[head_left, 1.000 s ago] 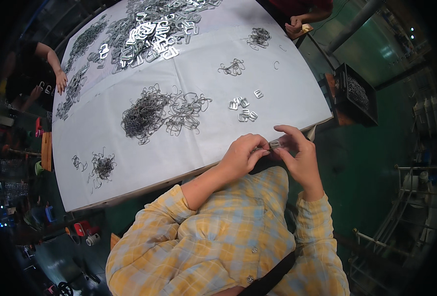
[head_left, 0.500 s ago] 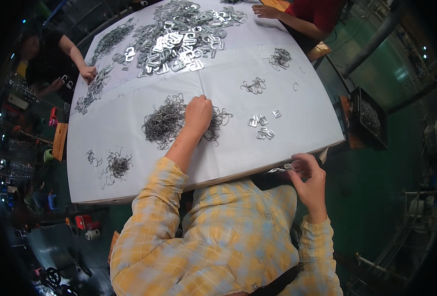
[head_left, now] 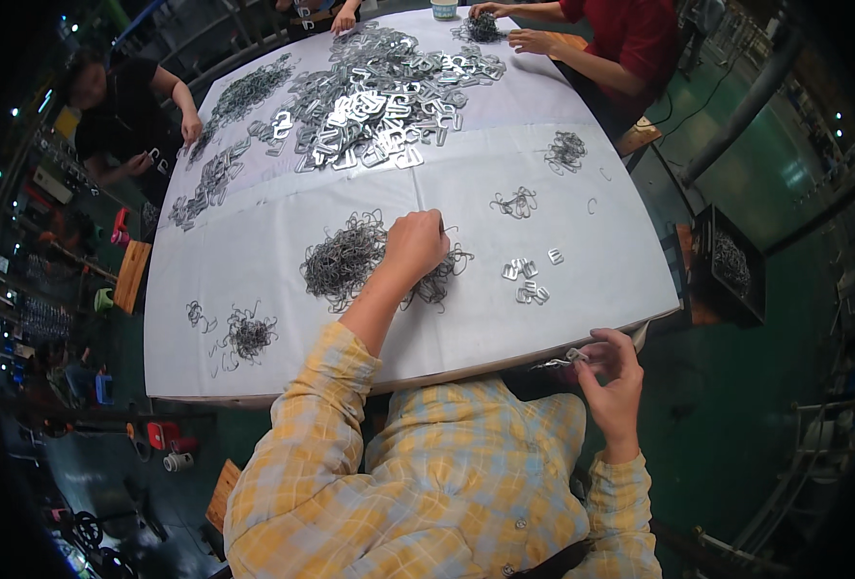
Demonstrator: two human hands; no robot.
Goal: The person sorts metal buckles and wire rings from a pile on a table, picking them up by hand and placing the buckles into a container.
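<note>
My left hand [head_left: 418,246] is closed in a fist-like pinch over a tangled pile of thin wire hooks [head_left: 345,261] on the white-covered table [head_left: 331,347]. Its fingertips are hidden behind the knuckles, so what they hold cannot be made out. More wire hooks [head_left: 437,288] lie to the right of that wrist. Just off the near right edge of the table, my right hand [head_left: 613,381] pinches a shiny metal buckle [head_left: 572,357] between thumb and fingers. Several flat metal buckles [head_left: 526,280] lie on the table beyond it.
A large heap of metal buckles [head_left: 379,106] covers the far middle. Smaller wire-hook piles lie at the near left [head_left: 251,334] and the right [head_left: 565,151]. Co-workers' hands reach in at the left [head_left: 191,128] and far right [head_left: 534,41]. A black bin [head_left: 727,265] stands right of the table.
The view has shifted, bringing more of the table's far side and the co-workers' hands into sight. Both my hands stay at nearly the same places relative to the table.
</note>
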